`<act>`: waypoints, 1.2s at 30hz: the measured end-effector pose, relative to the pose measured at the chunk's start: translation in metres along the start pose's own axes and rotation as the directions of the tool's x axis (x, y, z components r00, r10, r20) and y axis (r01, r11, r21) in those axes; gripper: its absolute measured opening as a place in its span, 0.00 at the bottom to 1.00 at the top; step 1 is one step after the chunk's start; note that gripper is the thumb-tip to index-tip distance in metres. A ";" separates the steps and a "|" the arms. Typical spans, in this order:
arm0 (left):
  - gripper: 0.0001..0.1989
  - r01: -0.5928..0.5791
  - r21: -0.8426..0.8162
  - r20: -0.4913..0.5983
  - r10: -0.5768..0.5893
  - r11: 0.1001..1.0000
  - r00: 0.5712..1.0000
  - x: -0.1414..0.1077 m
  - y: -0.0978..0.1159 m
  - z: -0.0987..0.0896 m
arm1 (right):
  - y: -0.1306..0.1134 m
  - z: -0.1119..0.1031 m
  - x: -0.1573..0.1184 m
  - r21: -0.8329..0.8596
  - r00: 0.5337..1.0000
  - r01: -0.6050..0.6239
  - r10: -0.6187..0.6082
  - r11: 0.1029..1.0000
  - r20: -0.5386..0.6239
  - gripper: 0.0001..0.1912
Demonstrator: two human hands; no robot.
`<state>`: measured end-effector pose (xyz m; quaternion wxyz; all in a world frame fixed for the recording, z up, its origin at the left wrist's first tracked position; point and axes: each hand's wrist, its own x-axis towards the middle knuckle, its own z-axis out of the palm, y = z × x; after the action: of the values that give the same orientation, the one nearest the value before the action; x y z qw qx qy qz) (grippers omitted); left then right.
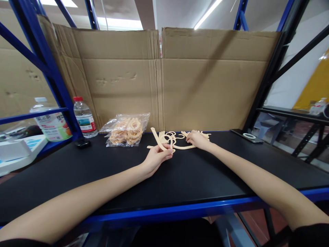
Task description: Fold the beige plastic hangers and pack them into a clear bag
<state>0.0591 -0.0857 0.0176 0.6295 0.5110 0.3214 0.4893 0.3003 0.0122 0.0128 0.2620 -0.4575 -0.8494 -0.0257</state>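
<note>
My left hand (155,158) is closed round a pale, wood-coloured curved strip (156,135) with a small hole near its upper end. A second thin, looped pale piece (171,141) rises beside its fingertips. Reaching to the right, my right hand (198,140) has its fingers bent together and pointing down at a group of pale pieces (205,133). Whatever those fingertips pinch, if anything, is hidden. Between the hands lie several pale rings (181,136) and a long curved strip (185,148) on the black tabletop.
A clear plastic bag (125,132) of similar pale pieces lies left of the hands. Further left stand a red-capped water bottle (84,120), a black mouse-like object (82,143) and a larger bottle (52,123). A phone (240,133) lies right; cardboard (216,82) walls the back.
</note>
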 end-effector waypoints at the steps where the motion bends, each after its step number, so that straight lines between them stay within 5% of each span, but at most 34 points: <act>1: 0.14 0.000 0.001 -0.001 0.000 1.000 1.000 0.000 0.000 0.000 | 0.000 -0.001 0.000 0.018 0.999 -0.020 0.020 1.000 -0.030 0.09; 4: 0.14 0.003 -0.001 0.002 -0.003 1.000 1.000 0.000 0.000 0.000 | -0.003 -0.007 -0.001 0.110 0.982 -0.096 0.112 0.989 -0.155 0.10; 7: 0.14 0.002 0.000 0.016 -0.002 1.000 1.000 0.000 0.000 -0.001 | -0.012 -0.017 -0.003 0.487 0.909 -0.141 0.307 0.862 -0.281 0.10; 9: 0.14 -0.001 0.001 0.015 0.001 1.000 1.000 0.000 -0.001 -0.001 | -0.020 -0.022 -0.006 0.688 0.865 -0.100 0.404 0.719 -0.297 0.09; 15: 0.14 -0.011 0.001 0.017 0.011 1.000 1.000 0.001 -0.001 -0.001 | -0.042 -0.020 -0.014 0.847 0.829 -0.109 0.517 0.520 -0.211 0.13; 25: 0.14 -0.005 -0.013 0.017 0.005 1.000 1.000 0.000 0.000 0.000 | -0.070 -0.010 -0.025 0.983 0.857 -0.137 0.513 0.124 0.055 0.19; 36: 0.14 -0.012 -0.054 0.004 0.012 0.998 1.000 0.001 -0.001 -0.001 | -0.100 -0.017 -0.033 0.985 0.930 -0.146 0.327 -0.091 0.168 0.12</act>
<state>0.0586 -0.0847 0.0168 0.6408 0.4969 0.3038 0.5002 0.2428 -0.0758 0.0321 0.5621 -0.2675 -0.4912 0.6093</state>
